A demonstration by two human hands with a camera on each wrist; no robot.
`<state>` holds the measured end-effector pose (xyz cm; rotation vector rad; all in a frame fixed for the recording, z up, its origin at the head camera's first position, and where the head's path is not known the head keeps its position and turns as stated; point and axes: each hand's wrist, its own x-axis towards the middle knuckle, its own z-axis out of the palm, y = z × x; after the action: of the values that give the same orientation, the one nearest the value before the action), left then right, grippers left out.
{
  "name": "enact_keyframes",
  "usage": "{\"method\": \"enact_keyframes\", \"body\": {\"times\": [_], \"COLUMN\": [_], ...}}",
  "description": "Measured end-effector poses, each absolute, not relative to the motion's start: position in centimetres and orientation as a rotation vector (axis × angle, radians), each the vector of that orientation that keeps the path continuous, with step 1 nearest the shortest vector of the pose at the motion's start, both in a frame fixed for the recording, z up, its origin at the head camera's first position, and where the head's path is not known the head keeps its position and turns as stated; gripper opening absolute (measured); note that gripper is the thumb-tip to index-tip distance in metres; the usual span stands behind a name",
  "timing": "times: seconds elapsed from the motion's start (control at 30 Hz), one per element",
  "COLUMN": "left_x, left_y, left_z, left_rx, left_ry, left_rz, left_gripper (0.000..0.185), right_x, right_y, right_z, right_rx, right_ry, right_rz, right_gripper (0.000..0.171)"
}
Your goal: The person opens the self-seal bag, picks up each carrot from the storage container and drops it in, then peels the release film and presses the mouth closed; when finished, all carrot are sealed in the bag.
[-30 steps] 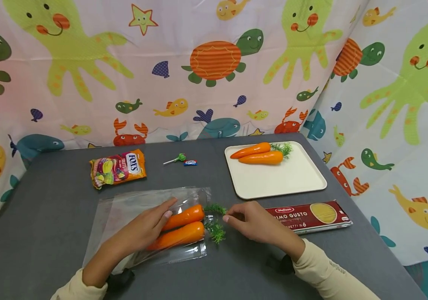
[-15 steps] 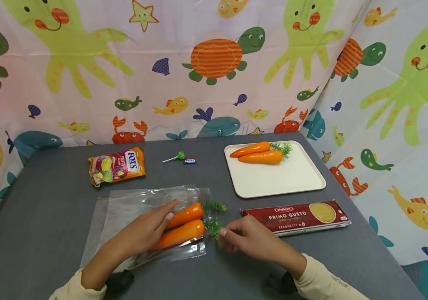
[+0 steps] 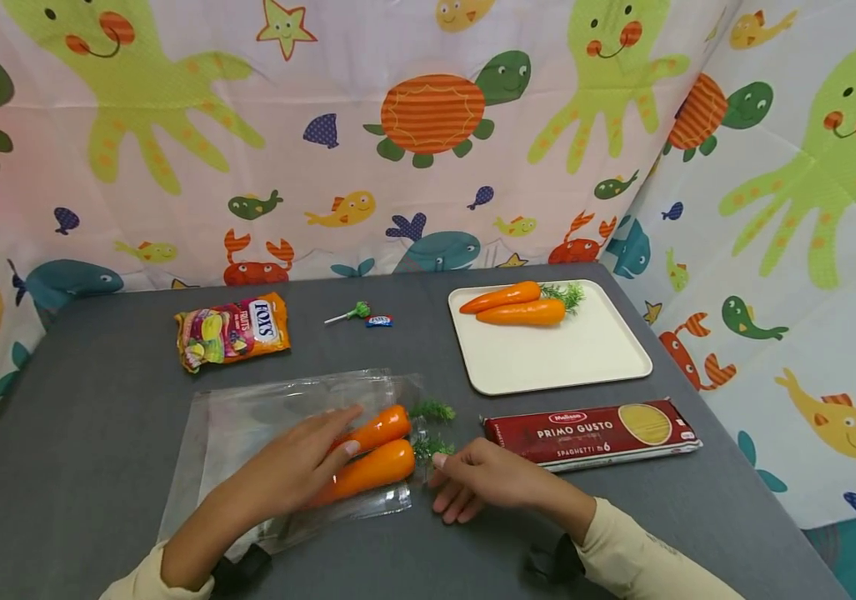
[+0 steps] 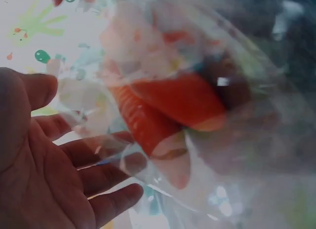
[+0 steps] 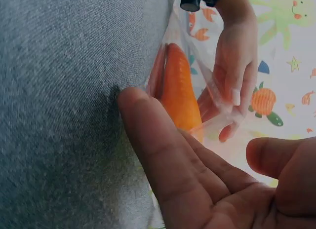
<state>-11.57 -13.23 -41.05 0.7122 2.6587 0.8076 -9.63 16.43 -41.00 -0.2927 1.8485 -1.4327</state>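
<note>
Pressing flat on the clear plastic bag, the left hand lies with straight fingers over the two toy carrots that sit side by side in the bag's mouth, their orange bodies under the film and their green tops poking out toward the right; the left wrist view shows the same open palm with the film draped over the fingers. The right hand rests on the grey table just beside those tops, fingers loosely spread and gripping nothing, fingertips near the lower carrot's greenery. The bag looks slippery and only half holds the carrots, so a push from the right could, I judge, slide bag and carrots together across the cloth if the left hand's pressure eases, or crumple the thin opening shut against the leaves. Counting what lies about: four carrots in all, two in the bag and two more carrots on the one cream tray; one spaghetti box just right of the right hand; one candy bag; one lollipop and one small wrapped sweet touching it
</note>
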Motion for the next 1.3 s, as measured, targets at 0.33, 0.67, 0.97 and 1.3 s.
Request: {"method": "enact_keyframes", "body": {"times": [0.33, 0.67, 0.97, 1.3], "left_x": [-11.7, -12.9, -17.0, -21.7], "left_y": [-13.0, -12.0, -11.2, -9.5], "left_z": [-40.3, -39.3, -38.8, -39.9], "left_rx": [0.758, 0.881, 0.981, 0.787], "left_ry": [2.677, 2.691, 2.689, 2.471], "left_rz": [0.745, 0.670, 0.679, 0.823], "left_gripper": [0.057, 0.054, 0.047, 0.046], "right_x": [-10.0, -9.9, -9.8, -9.8], "right_y": [16.2, 15.9, 15.9, 15.7], "right_z": [-41.4, -42.0, -42.4, -42.6], "right_rx": [-0.195, -0.212, -0.271, -0.336], "right_ry": [1.824, 1.884, 1.853, 1.835], "right_rz": [-1.447, -1.391, -1.446, -1.452], "right_gripper": [0.046, 0.031, 0.016, 0.019]}}
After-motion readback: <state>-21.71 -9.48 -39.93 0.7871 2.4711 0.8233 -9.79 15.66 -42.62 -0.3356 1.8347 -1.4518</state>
